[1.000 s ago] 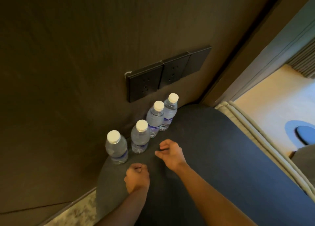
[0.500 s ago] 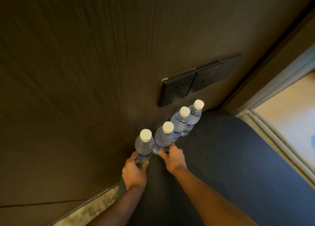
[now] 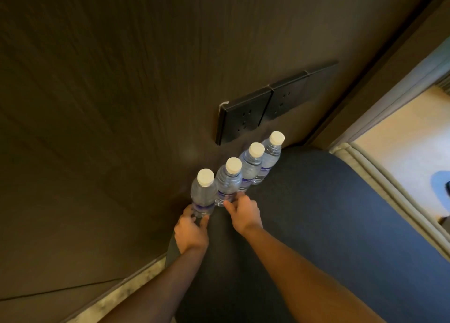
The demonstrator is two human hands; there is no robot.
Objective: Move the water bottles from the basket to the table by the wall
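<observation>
Bottles: four clear water bottles with white caps stand upright in a row on the dark tabletop (image 3: pixel 328 225), close against the wall (image 3: pixel 121 103).
First bottle (image 3: pixel 203 196): nearest end of the row, with a blue label band low on its body; it stands just beside the second bottle.
Second bottle (image 3: pixel 227 184): next in the row, touching or nearly touching the third; I cannot tell which.
Third bottle (image 3: pixel 250 166): partly hidden behind the second bottle.
Fourth bottle (image 3: pixel 269 156): far end of the row, below the wall sockets.
Left hand (image 3: pixel 191 232): closed around the base of the first bottle, thumb on one side and fingers on the other.
Right hand (image 3: pixel 244 213): curled at the base of the second bottle, fingertips touching its lower part; a full grip around it does not show.
Forearms: both are bare and reach in from the bottom edge.
Wall sockets (image 3: pixel 263 108): a strip of dark plates on the wall above the far bottles.
Tabletop edge: rounded at the near left, with a pale speckled floor (image 3: pixel 117 296) below it.
Right side: a pale piped cushion edge (image 3: pixel 379 176) runs beside the tabletop.
</observation>
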